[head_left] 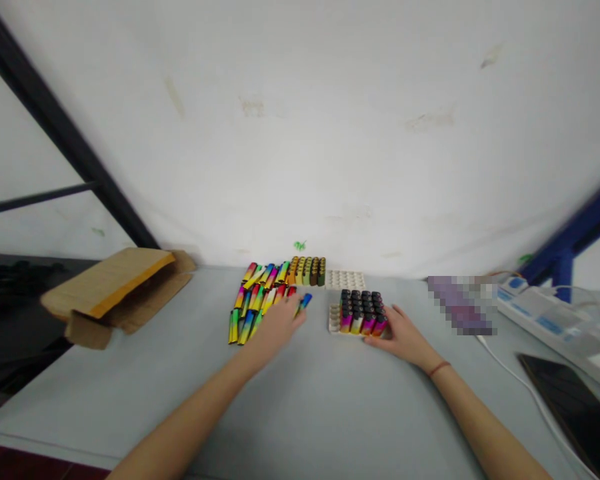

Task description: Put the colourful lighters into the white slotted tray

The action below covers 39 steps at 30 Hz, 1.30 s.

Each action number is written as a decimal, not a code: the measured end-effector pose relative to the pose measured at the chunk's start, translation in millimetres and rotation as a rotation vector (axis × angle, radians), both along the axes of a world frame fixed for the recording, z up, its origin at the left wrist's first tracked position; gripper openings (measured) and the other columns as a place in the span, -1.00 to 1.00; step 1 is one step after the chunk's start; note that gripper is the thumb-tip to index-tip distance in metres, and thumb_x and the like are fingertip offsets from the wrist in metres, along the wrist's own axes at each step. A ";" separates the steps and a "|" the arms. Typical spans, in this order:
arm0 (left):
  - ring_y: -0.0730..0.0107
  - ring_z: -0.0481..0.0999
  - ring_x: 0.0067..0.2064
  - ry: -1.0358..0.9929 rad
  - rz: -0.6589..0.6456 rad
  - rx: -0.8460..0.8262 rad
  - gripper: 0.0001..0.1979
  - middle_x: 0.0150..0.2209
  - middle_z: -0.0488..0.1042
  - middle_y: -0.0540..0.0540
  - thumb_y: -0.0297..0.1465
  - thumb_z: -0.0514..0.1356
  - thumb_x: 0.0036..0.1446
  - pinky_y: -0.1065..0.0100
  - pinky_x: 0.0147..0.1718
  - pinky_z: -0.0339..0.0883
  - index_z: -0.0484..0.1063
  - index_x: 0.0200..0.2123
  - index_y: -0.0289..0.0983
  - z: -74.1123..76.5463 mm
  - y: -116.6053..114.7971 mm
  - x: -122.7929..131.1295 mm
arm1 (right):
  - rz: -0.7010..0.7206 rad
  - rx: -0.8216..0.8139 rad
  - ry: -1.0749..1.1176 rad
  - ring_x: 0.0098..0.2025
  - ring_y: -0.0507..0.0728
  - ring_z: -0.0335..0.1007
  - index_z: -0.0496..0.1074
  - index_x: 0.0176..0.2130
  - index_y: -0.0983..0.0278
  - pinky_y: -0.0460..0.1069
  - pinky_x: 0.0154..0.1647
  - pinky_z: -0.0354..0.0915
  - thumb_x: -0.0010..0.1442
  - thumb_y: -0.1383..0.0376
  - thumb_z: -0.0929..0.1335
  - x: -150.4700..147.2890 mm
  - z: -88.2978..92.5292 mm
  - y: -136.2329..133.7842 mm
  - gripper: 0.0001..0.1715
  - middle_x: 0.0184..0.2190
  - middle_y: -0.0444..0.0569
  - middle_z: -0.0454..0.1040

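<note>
From the head camera, the left hand [275,328] sits at the front of a loose heap of rainbow-coloured casings [254,305], its fingers drawn together and apparently pinching a blue-tipped casing [305,302], though the grip is partly hidden. The right hand [403,337] lies open, with slightly spread fingers against the right side of a white moulded tray [334,321] filled with upright black-capped casings [360,313]. Beyond it are a second, emptier white tray [345,280] and a block of standing orange-and-green casings [307,271] on the grey table [330,413]. A thin casing could slip from so narrow a pinch, and a stray knuckle could scatter the heap. Pressure from the right hand might shift the tray, and the upright casings could tip if jolted. A cardboard box [120,293] overhangs the table's left edge, away from both hands.
</note>
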<state>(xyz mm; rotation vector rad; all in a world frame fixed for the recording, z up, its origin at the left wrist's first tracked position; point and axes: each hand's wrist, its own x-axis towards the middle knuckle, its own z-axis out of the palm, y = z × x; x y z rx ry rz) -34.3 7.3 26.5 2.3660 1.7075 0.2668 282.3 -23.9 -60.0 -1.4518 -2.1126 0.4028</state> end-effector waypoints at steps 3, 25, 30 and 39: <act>0.11 0.55 0.01 0.016 0.240 0.179 -0.59 -0.02 0.56 -0.27 -0.25 -0.02 0.37 0.26 -0.02 0.35 0.36 0.15 -0.29 11.5 37.6 -27.5 | 0.003 0.014 0.010 0.29 0.43 0.31 0.23 0.32 0.21 0.49 0.37 -0.02 0.09 -0.10 0.46 -0.1 0.1 -0.3 -0.04 0.28 0.23 0.37; -0.02 0.48 0.12 -0.620 -0.472 -0.183 -0.18 0.12 0.49 -0.28 -0.14 0.43 -0.09 0.09 0.11 0.34 0.29 0.20 -0.30 -37.0 35.2 72.8 | -0.001 0.030 0.000 0.12 0.40 0.46 0.36 0.17 0.23 0.41 0.30 0.12 0.10 -0.13 0.44 -1.5 6.6 -0.8 -0.20 0.09 0.18 0.54; 0.04 0.47 0.11 -0.700 -0.476 -0.206 -0.21 0.12 0.45 -0.25 -0.13 0.44 -0.09 0.10 0.10 0.36 0.24 0.16 -0.25 -32.9 40.4 69.5 | -0.025 0.020 -0.026 0.08 0.41 0.46 0.38 0.15 0.25 0.37 0.21 0.23 0.10 -0.12 0.43 -1.4 9.2 -1.1 -0.23 0.03 0.18 0.56; 0.17 0.46 -0.02 -0.711 -0.490 -0.252 -0.24 0.05 0.40 -0.23 -0.37 0.25 0.03 0.13 -0.01 0.41 0.00 0.26 -0.31 -50.4 38.6 67.6 | -0.018 -0.007 -0.033 0.07 0.39 0.46 0.38 0.14 0.26 0.34 0.19 0.25 0.10 -0.11 0.43 -3.7 14.5 -2.2 -0.24 0.01 0.17 0.56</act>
